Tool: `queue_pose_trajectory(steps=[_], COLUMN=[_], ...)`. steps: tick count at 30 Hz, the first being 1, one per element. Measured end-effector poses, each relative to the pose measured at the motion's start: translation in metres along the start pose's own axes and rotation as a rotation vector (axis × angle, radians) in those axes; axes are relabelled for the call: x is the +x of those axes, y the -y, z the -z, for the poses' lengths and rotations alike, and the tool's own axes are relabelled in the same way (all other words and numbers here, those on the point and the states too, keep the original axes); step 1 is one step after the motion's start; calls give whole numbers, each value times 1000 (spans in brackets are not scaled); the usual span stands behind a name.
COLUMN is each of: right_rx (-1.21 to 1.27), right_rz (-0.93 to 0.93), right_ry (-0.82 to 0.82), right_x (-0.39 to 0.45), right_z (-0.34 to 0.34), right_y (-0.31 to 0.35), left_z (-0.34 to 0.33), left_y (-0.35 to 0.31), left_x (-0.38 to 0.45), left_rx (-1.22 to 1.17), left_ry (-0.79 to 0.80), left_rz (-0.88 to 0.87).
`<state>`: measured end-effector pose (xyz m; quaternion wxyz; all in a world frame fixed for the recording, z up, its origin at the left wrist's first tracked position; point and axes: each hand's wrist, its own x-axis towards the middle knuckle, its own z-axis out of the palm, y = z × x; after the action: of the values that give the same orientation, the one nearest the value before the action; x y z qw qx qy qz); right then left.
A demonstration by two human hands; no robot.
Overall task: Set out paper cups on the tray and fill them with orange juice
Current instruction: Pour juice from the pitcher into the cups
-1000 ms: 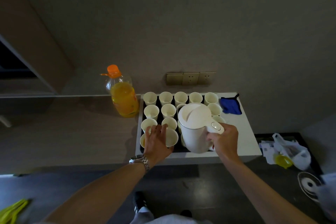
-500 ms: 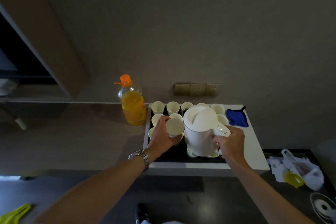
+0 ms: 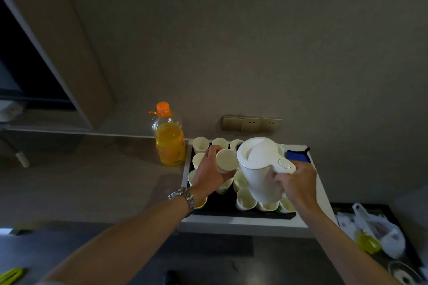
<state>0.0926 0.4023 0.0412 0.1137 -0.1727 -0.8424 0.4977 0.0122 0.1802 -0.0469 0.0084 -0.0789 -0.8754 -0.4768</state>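
A dark tray (image 3: 222, 206) on a white stand carries several white paper cups (image 3: 245, 199); some at the front hold a little orange juice. My left hand (image 3: 209, 173) grips one paper cup (image 3: 228, 159) lifted above the tray, its mouth tipped toward me. My right hand (image 3: 298, 183) holds the handle of a white jug (image 3: 259, 166), tilted left with its spout beside the lifted cup. A half-full orange juice bottle (image 3: 170, 143) with an orange cap stands left of the tray.
A blue cloth (image 3: 297, 156) lies at the stand's back right corner. Wall sockets (image 3: 251, 124) sit behind the tray. A plastic bag (image 3: 379, 233) with a yellow item lies on the dark surface at the right. A wooden counter extends left.
My left hand picked a cup off the tray and raised it next to the jug. My right hand tipped the jug further left. The camera view rose.
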Motion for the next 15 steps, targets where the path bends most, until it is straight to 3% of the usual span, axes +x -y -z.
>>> queue_pose_trajectory(steps=[15], right_rx=[-321], right_rz=[52], right_ry=[53], right_x=[-4], right_z=[7], right_y=[19], left_z=[-4], left_y=[5], left_x=[2], left_rx=[-7], left_ry=[-32], left_rz=[10])
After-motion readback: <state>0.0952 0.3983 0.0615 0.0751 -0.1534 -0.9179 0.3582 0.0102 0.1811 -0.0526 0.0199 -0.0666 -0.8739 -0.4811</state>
